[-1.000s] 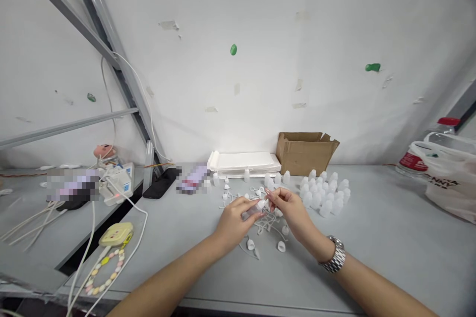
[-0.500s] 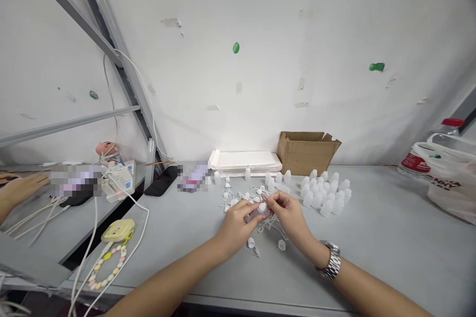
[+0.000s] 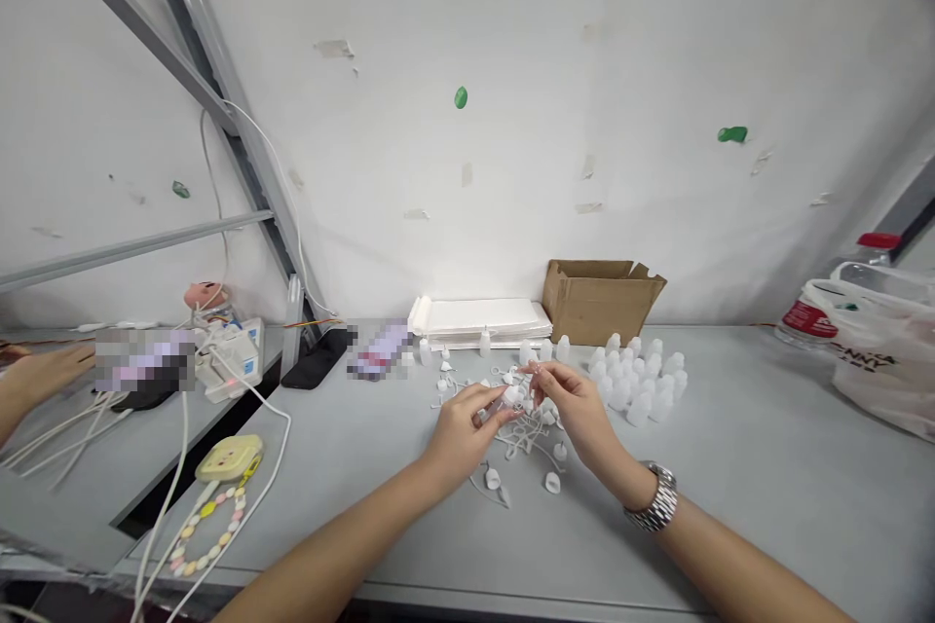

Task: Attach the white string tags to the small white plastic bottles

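Observation:
My left hand (image 3: 467,423) is closed around a small translucent bottle (image 3: 509,397), whose white top shows between thumb and fingers. Just above and to the right of that top is my right hand (image 3: 568,399), thumb and fingers drawn together. Whether a small piece sits between those fingertips I cannot make out. Under and around both hands lie loose white caps (image 3: 552,483) with thin straps, in a tangled pile. To the right, several small white bottles (image 3: 638,408) stand upright in a cluster. A few more bottles (image 3: 562,348) stand behind my hands.
A cardboard box (image 3: 603,307) and a stack of white trays (image 3: 478,316) stand against the wall. At left are a phone (image 3: 380,350), a black pouch (image 3: 317,358), cables, a yellow case (image 3: 229,458) and a power strip (image 3: 234,360). Another person's hand (image 3: 51,375) is far left; a plastic bag (image 3: 887,360) is right.
My right hand has moved up and slightly right, its fingertips now apart from the bottle top. My left hand keeps its hold on the bottle. The view has shifted slightly.

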`<state>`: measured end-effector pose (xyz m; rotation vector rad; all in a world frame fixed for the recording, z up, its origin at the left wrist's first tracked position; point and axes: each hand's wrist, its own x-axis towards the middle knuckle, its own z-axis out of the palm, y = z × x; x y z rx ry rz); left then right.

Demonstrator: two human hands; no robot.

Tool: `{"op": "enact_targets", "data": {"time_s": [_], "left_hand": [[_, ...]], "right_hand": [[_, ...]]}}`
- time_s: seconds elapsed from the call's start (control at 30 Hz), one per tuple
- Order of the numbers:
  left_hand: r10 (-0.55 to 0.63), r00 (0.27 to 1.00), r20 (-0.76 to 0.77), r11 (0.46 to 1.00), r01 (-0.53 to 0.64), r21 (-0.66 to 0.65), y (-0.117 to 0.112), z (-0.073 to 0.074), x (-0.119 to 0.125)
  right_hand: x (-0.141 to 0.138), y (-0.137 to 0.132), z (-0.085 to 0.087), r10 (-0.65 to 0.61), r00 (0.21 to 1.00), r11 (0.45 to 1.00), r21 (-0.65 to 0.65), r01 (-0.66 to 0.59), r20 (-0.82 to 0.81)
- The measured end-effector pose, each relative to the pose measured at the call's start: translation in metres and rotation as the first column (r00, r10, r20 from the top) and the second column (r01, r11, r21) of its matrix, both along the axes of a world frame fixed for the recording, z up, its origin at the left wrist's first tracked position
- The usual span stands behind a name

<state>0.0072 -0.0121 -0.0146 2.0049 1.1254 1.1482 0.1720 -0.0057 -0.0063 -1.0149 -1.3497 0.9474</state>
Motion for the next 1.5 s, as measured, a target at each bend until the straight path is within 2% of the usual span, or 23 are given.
{"op": "enact_targets", "data": {"time_s": [0.23,0.37,0.5,0.57,0.63,0.73,0.87,1.03,1.23,1.37,1.43,1.5], "left_hand": [[-0.014,0.998,-0.06,1.0,0.014,0.003,0.0,0.002,0.0],[-0.032,0.997,-0.072,0.999,0.03,-0.026,0.003,0.0,-0.002],[0.086,0.986,-0.144,0.996,-0.081,0.039,0.007,-0.002,-0.007],[0.154,0.968,-0.197,0.987,-0.143,0.069,0.009,-0.003,-0.008],[0.198,0.944,-0.263,0.979,-0.179,0.093,0.011,-0.003,-0.01],[0.238,0.904,-0.355,0.971,-0.212,0.111,0.012,-0.002,-0.01],[0.248,0.879,-0.408,0.969,-0.22,0.114,0.012,0.001,-0.009],[0.226,0.882,-0.415,0.974,-0.189,0.128,0.009,0.0,-0.008],[0.221,0.886,-0.409,0.973,-0.17,0.157,0.013,-0.008,-0.008],[0.215,0.896,-0.388,0.968,-0.143,0.207,0.013,-0.01,-0.007],[0.211,0.919,-0.333,0.955,-0.121,0.272,0.007,-0.007,-0.007],[0.189,0.949,-0.253,0.924,-0.085,0.372,-0.002,-0.002,-0.01]], "right_hand": [[0.0,-0.004,-0.002,-0.067,0.975,0.983,0.182,0.028,0.213],[0.002,0.009,0.011,-0.167,0.926,0.935,0.353,0.039,0.338],[-0.006,0.043,0.032,-0.334,0.823,0.855,0.515,0.059,0.46],[-0.016,0.064,0.037,-0.436,0.695,0.803,0.596,0.014,0.572],[-0.029,0.084,0.035,-0.448,0.649,0.797,0.604,-0.022,0.615],[-0.047,0.107,0.022,-0.45,0.581,0.8,0.595,-0.074,0.678],[-0.061,0.12,0.003,-0.478,0.484,0.8,0.591,-0.105,0.733],[-0.059,0.117,0.001,-0.518,0.413,0.788,0.605,-0.111,0.749],[-0.026,0.089,0.01,-0.565,0.433,0.757,0.65,-0.066,0.702],[0.003,0.065,-0.005,-0.563,0.458,0.754,0.654,-0.055,0.688],[0.012,0.055,-0.013,-0.56,0.461,0.757,0.652,-0.053,0.688],[0.017,0.044,-0.014,-0.551,0.474,0.759,0.649,-0.058,0.687]]}}
